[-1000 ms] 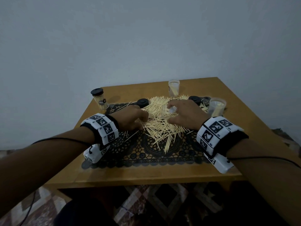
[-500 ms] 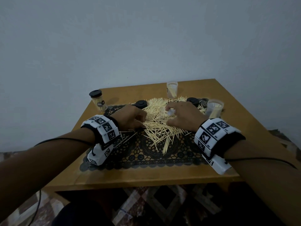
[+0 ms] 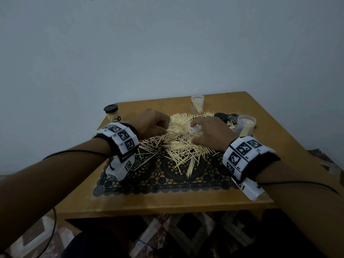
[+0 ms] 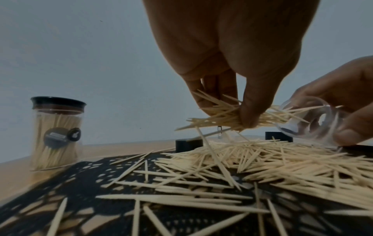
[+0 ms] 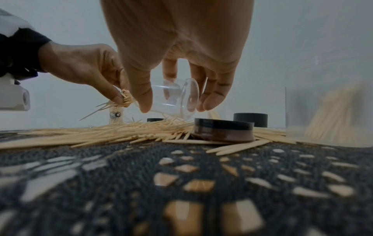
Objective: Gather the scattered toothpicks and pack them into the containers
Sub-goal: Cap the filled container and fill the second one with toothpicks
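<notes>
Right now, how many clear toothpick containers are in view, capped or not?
4. A capped jar stands at the table's far left; an open container at the far middle; another open container at the right; and a tilted empty jar is gripped by the right hand.

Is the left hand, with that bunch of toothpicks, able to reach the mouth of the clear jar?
Probably yes: the right hand tilts the clear jar toward the left hand, whose bunch of toothpicks already points at its mouth.

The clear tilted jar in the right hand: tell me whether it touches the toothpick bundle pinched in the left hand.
Touching. The left wrist view shows the bundle's tips reaching inside the clear jar's mouth.
</notes>
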